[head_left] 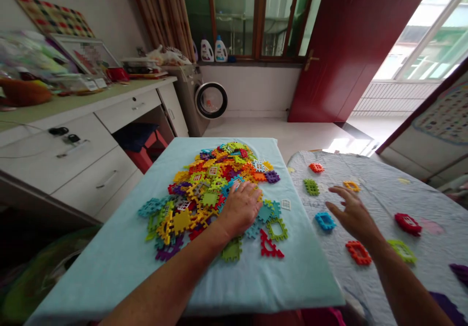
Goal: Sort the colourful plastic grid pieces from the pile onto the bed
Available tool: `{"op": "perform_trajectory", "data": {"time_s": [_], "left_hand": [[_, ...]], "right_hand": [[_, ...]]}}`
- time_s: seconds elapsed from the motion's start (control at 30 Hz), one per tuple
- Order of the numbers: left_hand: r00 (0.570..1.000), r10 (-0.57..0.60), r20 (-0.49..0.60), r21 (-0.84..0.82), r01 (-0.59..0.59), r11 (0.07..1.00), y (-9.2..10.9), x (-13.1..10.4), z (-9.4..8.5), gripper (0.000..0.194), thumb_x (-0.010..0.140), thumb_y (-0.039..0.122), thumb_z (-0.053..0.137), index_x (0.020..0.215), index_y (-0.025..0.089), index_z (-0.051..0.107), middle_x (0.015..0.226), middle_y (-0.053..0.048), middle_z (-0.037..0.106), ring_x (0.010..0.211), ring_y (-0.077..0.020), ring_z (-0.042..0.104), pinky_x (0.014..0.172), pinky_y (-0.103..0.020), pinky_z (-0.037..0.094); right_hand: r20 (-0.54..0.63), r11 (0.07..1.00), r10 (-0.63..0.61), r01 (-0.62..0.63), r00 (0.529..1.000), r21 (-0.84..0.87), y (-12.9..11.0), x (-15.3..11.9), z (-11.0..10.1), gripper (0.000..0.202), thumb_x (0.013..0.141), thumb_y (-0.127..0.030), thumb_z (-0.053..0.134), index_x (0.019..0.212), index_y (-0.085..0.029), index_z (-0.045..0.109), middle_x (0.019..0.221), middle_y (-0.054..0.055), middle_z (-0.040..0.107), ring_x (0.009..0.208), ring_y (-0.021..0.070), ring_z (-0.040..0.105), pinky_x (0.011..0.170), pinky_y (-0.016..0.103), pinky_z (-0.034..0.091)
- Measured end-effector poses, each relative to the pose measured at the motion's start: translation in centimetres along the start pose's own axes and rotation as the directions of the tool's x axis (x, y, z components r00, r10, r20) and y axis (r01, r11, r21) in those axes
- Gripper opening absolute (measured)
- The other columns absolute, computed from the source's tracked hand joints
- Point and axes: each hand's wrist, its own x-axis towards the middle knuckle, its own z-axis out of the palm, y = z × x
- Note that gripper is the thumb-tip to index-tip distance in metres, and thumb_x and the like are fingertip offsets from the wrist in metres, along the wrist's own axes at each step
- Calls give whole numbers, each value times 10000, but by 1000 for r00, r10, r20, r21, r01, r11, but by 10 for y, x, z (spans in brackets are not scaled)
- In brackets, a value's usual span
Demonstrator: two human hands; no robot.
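Observation:
A heap of colourful plastic interlocking building blocks (210, 199) lies on the table with the light blue cloth. My left hand (241, 206) rests on the heap's right side, palm down, fingers stretched over the pieces. Under its fingertips the blocks are partly hidden. Near it lie a green square frame block (269, 229) and a red triangular block (267, 248). Above the grey cloth at the right, my right hand (351, 214) hovers with thumb and fingers apart, holding nothing. Closest to it are a yellow block (351, 185), a blue block (325, 221) and a red-orange block (358, 253).
Spread over the grey-clothed surface (307, 165) are a green block (311, 186), an orange block (316, 168), a stacked red block (408, 223) and a lime frame (402, 251). Behind stand a washing machine (192, 92) with its door ajar and a stool (141, 143).

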Motion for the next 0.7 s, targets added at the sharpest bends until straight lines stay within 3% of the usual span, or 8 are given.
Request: {"op": "perform_trajectory", "data": {"time_s": [0.07, 0.17, 0.27, 0.33, 0.53, 0.7], "left_hand": [[999, -35, 14, 49, 34, 998, -14, -5, -14, 333, 980, 344, 477, 1252, 208, 612, 1367, -114, 603, 1320, -314, 481, 1134, -557, 328], [992, -121, 21, 130, 117, 984, -38, -16, -31, 347, 946, 322, 539, 1266, 212, 613, 1382, -113, 598, 1333, -325, 476, 1124, -544, 346], [979, -201, 21, 192, 193, 962, -60, -28, -36, 372, 914, 318, 587, 1263, 197, 624, 1379, -123, 599, 1331, -322, 481, 1121, -505, 357], [972, -235, 18, 205, 226, 952, -70, -36, -32, 369, 899, 320, 606, 1246, 195, 637, 1371, -126, 605, 1321, -320, 490, 1117, -491, 362], [968, -248, -38, 126, 251, 960, -77, -46, -13, 370, 907, 306, 584, 1264, 220, 628, 1413, -124, 583, 1314, -319, 500, 1114, -529, 345], [968, -239, -72, -20, 238, 971, -80, -48, -10, 483, 898, 318, 593, 1365, 212, 532, 1402, -126, 589, 1305, -298, 511, 1126, -531, 324]], "right_hand": [[113, 977, -211, 206, 971, 48, -54, -6, 16, 404, 784, -429, 608, 1146, -251, 617, 1301, 101, 599, 1225, 310, 543, 1045, 462, 441], [258, 922, -388, 375, 885, 101, -122, -14, 37, 340, 865, -370, 566, 1185, -262, 609, 1232, 76, 641, 1155, 264, 576, 1032, 429, 440], [393, 886, -444, 459, 805, 62, -171, -16, 57, 333, 872, -259, 568, 1197, -203, 610, 1230, 106, 643, 1158, 258, 566, 1022, 400, 419], [428, 881, -426, 473, 797, -5, -195, -14, 73, 284, 876, -262, 582, 1147, -190, 629, 1204, 118, 648, 1166, 268, 551, 1013, 397, 402], [382, 929, -288, 354, 878, -111, -228, -4, 119, 365, 860, -275, 611, 1213, -183, 587, 1253, 132, 630, 1177, 298, 515, 984, 411, 374], [278, 925, -375, 377, 884, 49, -222, -6, 136, 409, 846, -193, 597, 1255, -210, 581, 1264, 103, 638, 1188, 267, 534, 1016, 404, 371]]}}
